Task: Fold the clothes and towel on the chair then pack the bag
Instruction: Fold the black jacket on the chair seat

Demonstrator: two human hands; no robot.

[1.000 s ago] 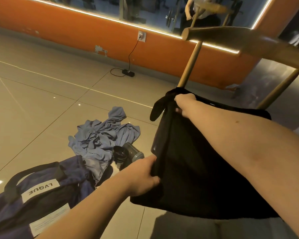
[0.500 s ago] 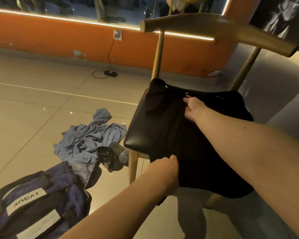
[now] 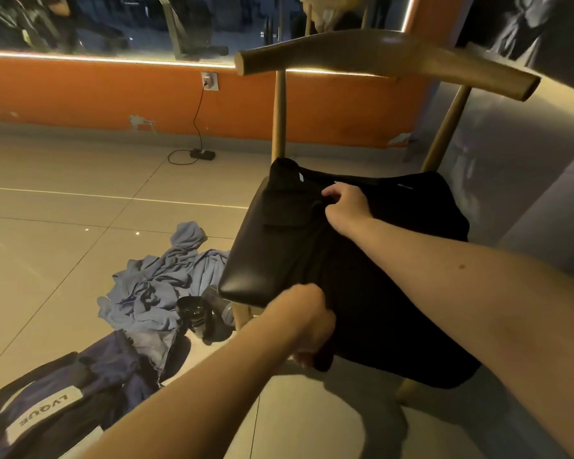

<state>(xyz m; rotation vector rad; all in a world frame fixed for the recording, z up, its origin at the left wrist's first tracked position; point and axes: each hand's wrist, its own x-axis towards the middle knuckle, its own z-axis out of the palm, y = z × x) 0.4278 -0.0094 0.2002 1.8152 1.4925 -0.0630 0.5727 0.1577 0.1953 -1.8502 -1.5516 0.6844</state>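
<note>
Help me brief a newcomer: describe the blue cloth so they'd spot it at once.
Start at the wooden chair by the orange wall; the light blue cloth lies crumpled on the floor tiles left of its seat. It is paler than the navy bag and dark bottle beside it.

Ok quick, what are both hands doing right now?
Left hand: closed, gripping the near edge of the black garment.
Right hand: closed, pinching the same garment farther back.
</note>
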